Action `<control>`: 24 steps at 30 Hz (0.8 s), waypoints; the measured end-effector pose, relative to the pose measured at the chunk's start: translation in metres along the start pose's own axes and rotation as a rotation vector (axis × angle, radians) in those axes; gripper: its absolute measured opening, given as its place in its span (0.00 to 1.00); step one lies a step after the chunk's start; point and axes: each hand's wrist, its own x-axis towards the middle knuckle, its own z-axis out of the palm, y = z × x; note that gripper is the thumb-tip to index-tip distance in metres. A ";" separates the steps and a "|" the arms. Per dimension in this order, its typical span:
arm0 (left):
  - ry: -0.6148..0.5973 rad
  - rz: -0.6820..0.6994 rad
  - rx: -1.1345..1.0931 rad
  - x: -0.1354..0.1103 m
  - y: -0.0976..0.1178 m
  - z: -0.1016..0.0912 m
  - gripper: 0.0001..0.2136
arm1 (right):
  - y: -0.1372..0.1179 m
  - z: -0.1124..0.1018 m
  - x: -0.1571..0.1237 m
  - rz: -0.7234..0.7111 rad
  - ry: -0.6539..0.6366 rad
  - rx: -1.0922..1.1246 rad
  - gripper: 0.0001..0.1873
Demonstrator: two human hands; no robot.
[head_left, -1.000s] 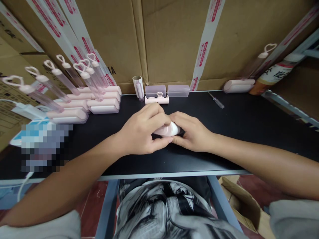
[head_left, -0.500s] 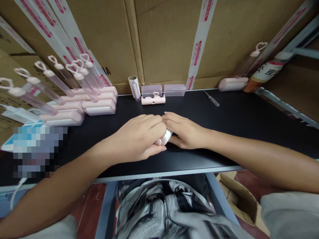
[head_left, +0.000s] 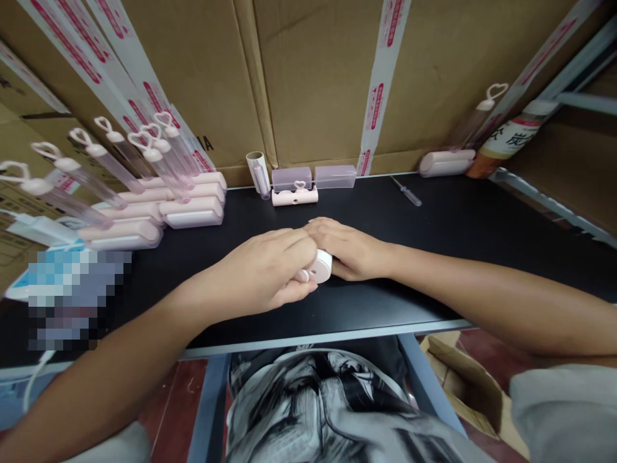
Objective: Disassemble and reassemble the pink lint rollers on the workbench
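Observation:
My left hand [head_left: 267,273] and my right hand [head_left: 348,247] meet over the middle of the black table [head_left: 453,238], both closed around one small pink and white roller piece [head_left: 321,265]. Only its rounded white end shows between my fingers; the remainder is hidden under my left hand. The piece rests on or just above the tabletop.
Several pink roller bodies with clear heart-topped handles [head_left: 144,193] stand at the back left. A paper roll [head_left: 255,168], clear covers [head_left: 313,177], a pink base [head_left: 295,194] and a small screwdriver [head_left: 406,191] lie by the cardboard boxes [head_left: 318,77]. Another roller [head_left: 446,161] sits back right.
My left hand has slid over the piece and covers more of it. The piece has turned, its round end now facing me. Both hands have shifted slightly toward the table's front.

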 end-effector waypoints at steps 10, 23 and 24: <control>0.105 -0.111 -0.012 -0.007 -0.021 0.000 0.14 | -0.001 -0.002 -0.013 0.217 0.244 0.264 0.27; -0.210 -0.240 0.253 0.005 -0.030 0.029 0.09 | -0.001 -0.014 -0.012 0.690 0.169 0.103 0.30; -0.192 -0.261 0.220 0.004 -0.034 0.029 0.10 | 0.000 -0.015 -0.013 0.695 0.127 0.050 0.29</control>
